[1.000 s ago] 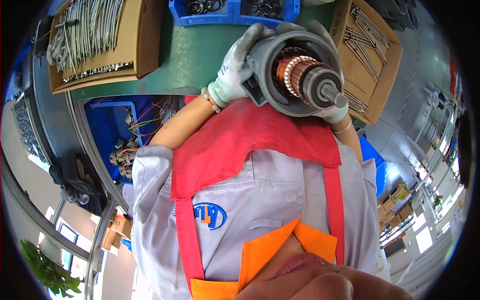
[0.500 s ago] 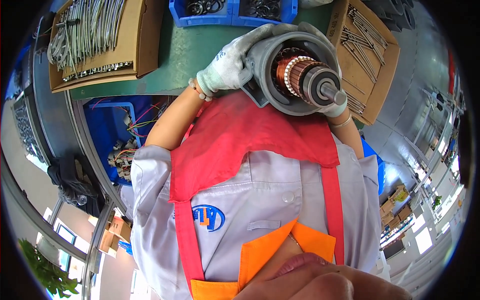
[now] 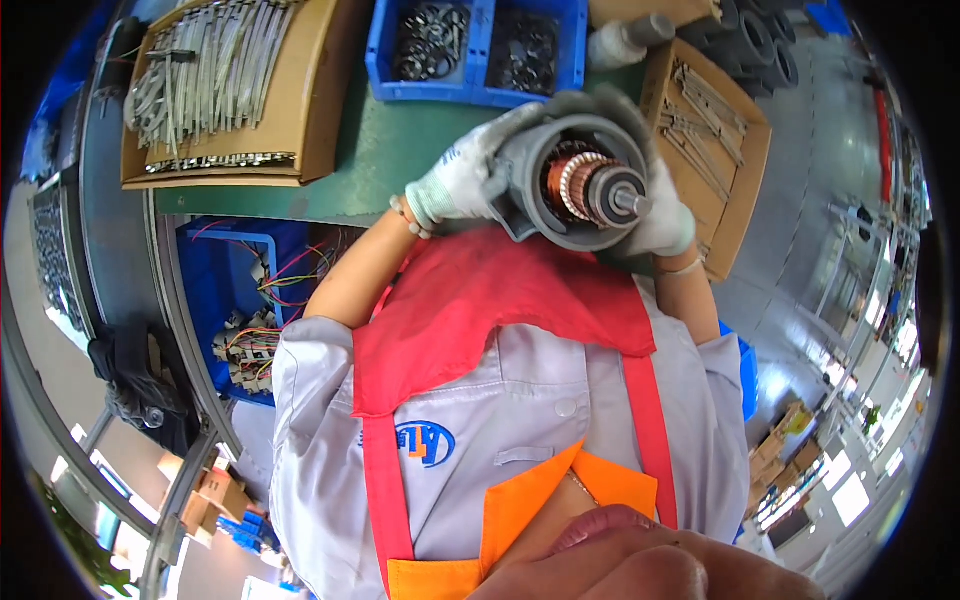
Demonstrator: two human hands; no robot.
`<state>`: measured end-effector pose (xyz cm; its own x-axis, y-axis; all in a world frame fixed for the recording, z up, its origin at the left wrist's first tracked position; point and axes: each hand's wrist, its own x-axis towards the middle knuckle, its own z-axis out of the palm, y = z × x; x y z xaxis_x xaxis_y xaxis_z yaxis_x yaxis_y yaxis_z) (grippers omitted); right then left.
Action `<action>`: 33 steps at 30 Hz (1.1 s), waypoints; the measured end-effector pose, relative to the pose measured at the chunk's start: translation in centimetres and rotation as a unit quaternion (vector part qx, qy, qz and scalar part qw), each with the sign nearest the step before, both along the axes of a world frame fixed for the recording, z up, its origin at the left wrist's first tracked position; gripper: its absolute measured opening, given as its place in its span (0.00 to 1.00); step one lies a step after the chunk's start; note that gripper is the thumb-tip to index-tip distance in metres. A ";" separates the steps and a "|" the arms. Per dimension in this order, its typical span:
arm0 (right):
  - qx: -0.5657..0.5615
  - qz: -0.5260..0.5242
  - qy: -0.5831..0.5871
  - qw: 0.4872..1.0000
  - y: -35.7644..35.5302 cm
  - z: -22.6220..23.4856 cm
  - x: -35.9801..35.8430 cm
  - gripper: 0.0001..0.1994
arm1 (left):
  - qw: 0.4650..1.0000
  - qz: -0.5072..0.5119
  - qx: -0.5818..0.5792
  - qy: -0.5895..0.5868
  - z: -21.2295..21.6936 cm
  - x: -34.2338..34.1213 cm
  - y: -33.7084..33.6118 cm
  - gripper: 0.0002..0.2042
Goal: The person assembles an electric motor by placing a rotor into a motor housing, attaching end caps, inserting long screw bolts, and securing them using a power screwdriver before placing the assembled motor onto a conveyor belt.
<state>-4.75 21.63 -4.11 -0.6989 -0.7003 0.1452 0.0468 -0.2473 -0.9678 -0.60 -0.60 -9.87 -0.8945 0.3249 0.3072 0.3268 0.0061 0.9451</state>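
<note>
My left hand (image 3: pixel 465 165), in a white work glove with grey-coated fingers, grips the left side of a grey motor housing (image 3: pixel 526 165). The matching gloved right hand (image 3: pixel 665 210) is closed round the housing's right side. Inside the housing sits an armature (image 3: pixel 582 188) with copper windings, a copper commutator, a bearing and a bare shaft end. The shaft points out of the open end, toward me and slightly right. Both hands hold the housing tilted at the near edge of the green bench (image 3: pixel 385 150); whether it touches the bench is hidden.
A cardboard box (image 3: pixel 318 120) of metal strips stands left, and a blue two-part bin (image 3: pixel 480 90) of small rings lies behind the hands. Rods fill a right-hand cardboard box (image 3: pixel 748 205). Below left is a blue crate (image 3: pixel 198 320) with wired parts. Grey cylinders (image 3: pixel 760 50) stand back right.
The housing with its armature has moved lower, away from my head, and a little left. Both hands keep their hold. The view has shifted, so more of the blue bin shows.
</note>
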 end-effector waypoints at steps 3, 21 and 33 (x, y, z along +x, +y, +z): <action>-0.156 -0.071 -0.165 0.971 -2.1 2.4 -3.3 0.37 | 0.997 0.011 -0.047 0.059 -1.2 0.5 -0.5 0.35; 0.587 0.097 0.489 0.638 -8.1 -2.3 -11.8 0.14 | 0.506 0.766 -0.282 -0.280 -10.4 31.7 -30.1 0.19; 0.417 -0.132 0.303 0.847 -2.9 3.3 -7.7 0.16 | 0.742 0.189 -0.219 -0.604 -24.0 35.4 -42.7 0.25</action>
<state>-12.49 18.69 -0.82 -0.8217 -0.5662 0.0656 -0.4707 0.6093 -0.6382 34.80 -43.33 -33.88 -0.4838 -0.1877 -0.8548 -0.8613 0.2756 0.4269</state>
